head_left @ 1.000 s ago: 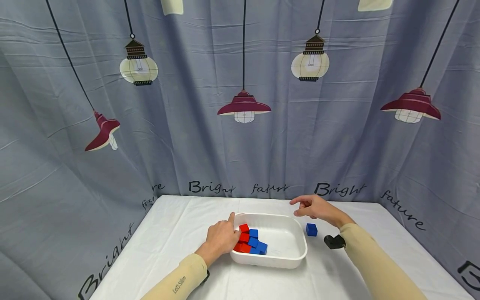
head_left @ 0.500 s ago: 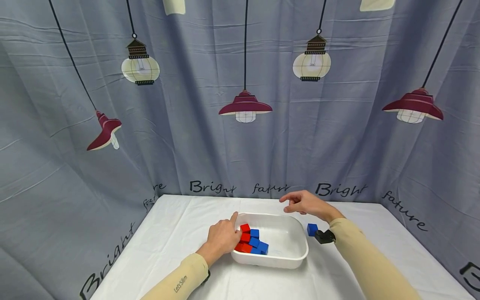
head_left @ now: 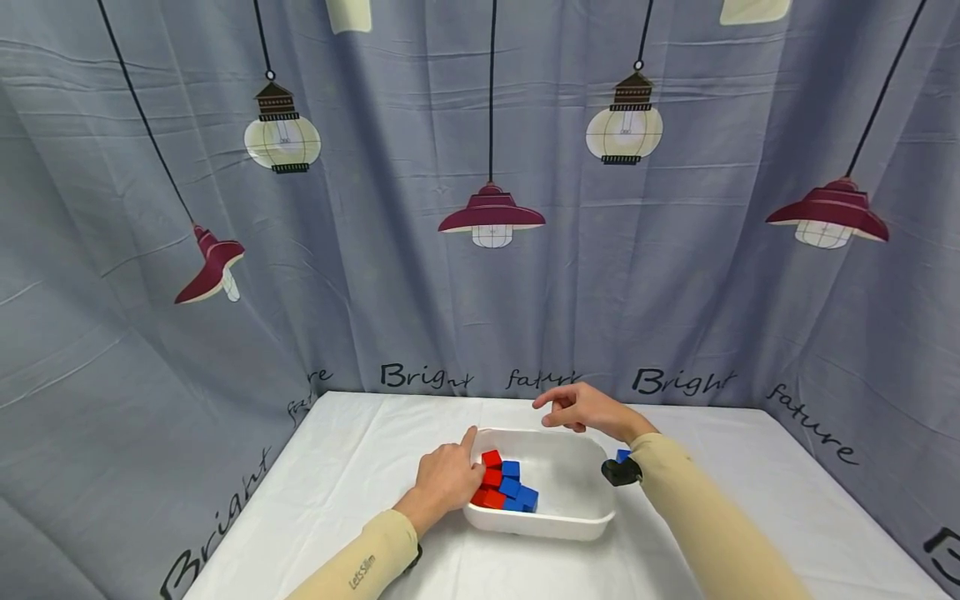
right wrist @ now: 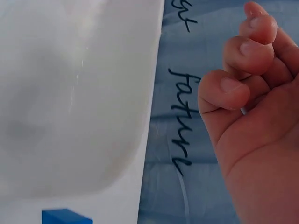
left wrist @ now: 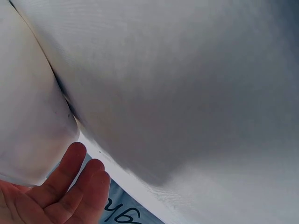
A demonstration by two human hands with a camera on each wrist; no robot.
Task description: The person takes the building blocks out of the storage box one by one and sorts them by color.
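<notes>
At the left side of a white plastic tray (head_left: 573,479), my left hand (head_left: 441,477) grips the rim, thumb over the edge and index finger stretched along it. Its other fingers (left wrist: 88,191) lie by the tray's outer wall (left wrist: 32,102) in the left wrist view. Several red cubes (head_left: 492,477) and blue cubes (head_left: 511,487) sit together in the tray's left part. My right hand (head_left: 592,412) holds nothing above the tray's far right edge, index finger pointing left and the other fingers (right wrist: 224,91) loosely bent. A lone blue cube (head_left: 622,455) lies right of the tray, partly hidden by the right wrist's camera.
A white cloth covers the table (head_left: 352,467). Behind it hangs a grey-blue curtain (head_left: 375,275) printed with lamps and lettering. A black wrist camera (head_left: 622,472) sticks out under the right forearm, near the tray's right rim.
My right hand has moved left, from beyond the lone blue cube to over the tray's far right edge. Its wrist camera now covers most of that cube. The left hand keeps its place.
</notes>
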